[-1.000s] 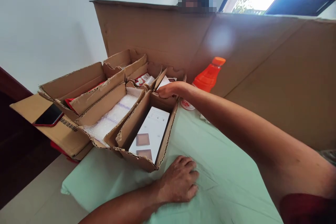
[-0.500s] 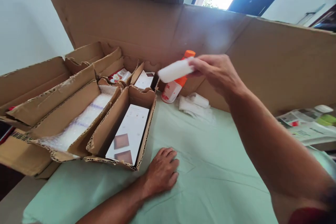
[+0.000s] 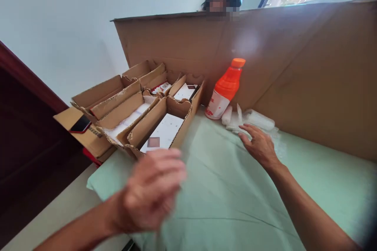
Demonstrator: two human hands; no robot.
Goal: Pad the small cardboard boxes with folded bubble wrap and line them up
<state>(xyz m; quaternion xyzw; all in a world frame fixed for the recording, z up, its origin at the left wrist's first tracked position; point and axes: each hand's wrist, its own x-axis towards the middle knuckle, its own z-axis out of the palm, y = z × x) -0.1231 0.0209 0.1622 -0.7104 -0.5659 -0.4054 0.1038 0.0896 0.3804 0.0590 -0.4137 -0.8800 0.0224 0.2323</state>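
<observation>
Far left: black phone (image 3: 80,124) lies flat on a cardboard flap beside the open cardboard boxes (image 3: 147,119). The near box holds a white card with brown squares (image 3: 161,135), the one left of it something white, and the boxes behind hold more white and red packs. Left hand (image 3: 153,190) is raised off the tabletop (image 3: 224,200) in the foreground, back of hand to camera, forearm running in from lower left; it is motion-blurred, fingers curled loosely, nothing visible in it, and I cannot tell whether the grip is apart or together. It sits just in front of the near box, apart from it. Centre: orange bottle (image 3: 225,89) with orange cap and white label stands upright against the tall cardboard wall (image 3: 309,66). Right of the bottle's base: small heap of white wrapped packs (image 3: 250,120), soft and translucent, lying on the green cloth at the foot of the wall. Right hand (image 3: 259,146) lies palm down, fingers spread and flat, grip apart, holding nothing; fingertips at the near edge of the packs, touching or just short of them. A person's head shows above the wall.
</observation>
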